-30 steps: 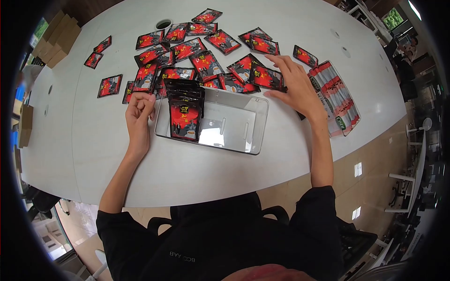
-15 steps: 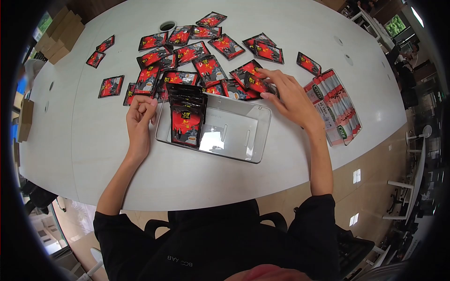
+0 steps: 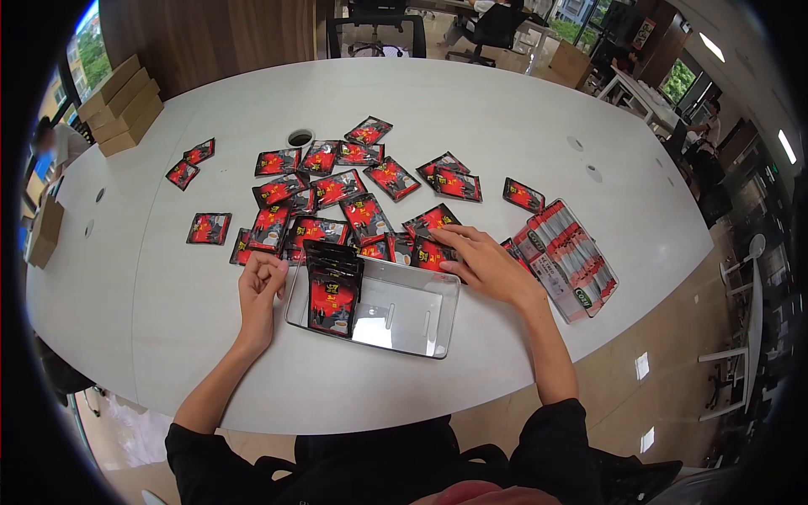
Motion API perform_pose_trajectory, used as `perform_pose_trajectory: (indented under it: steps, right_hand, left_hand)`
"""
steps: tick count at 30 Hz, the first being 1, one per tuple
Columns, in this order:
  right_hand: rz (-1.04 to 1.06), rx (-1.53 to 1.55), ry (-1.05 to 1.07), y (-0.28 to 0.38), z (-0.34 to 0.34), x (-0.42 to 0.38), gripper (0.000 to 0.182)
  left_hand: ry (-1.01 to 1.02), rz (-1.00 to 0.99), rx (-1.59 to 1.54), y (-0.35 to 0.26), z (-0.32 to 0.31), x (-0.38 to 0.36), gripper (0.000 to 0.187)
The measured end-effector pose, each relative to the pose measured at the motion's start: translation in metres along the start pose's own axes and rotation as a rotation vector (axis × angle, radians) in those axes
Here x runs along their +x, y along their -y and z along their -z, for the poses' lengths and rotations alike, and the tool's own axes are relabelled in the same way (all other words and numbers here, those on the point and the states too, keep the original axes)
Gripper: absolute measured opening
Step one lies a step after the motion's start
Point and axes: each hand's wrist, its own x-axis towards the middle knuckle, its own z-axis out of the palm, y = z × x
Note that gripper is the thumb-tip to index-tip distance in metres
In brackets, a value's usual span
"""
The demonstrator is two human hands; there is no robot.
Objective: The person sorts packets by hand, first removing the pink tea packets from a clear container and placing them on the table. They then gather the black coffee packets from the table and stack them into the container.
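My right hand is closed at the right edge of a red and black coffee sachet, thumb near the box and fingers over the sachet. Beside the near-left part of the pile, my left hand is curled at the left corner of a clear plastic box; whether its fingers grip the rim is hidden. Several upright coffee sachets stand in a row at the left end of this box. Beyond it, more sachets lie loosely spread and overlapping on the white table.
A second clear box with red and white stick packs stands to the right. Single sachets lie off to the left. A cable hole is behind the pile. Cardboard boxes are stacked at the far left; people sit in the background.
My view has tipped upward, so the table sits lower in frame. My right hand has brought the sachet slightly left and closer to the box. The left hand stays at the box's corner.
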Motion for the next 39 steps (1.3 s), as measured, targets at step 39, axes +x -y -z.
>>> perform_pose_trajectory:
  steps: [39]
  right_hand:
    - [0.019, -0.037, -0.082, -0.012, -0.007, 0.001, 0.044]
  left_hand:
    - [0.002, -0.011, 0.024, 0.001, 0.0, -0.005, 0.013]
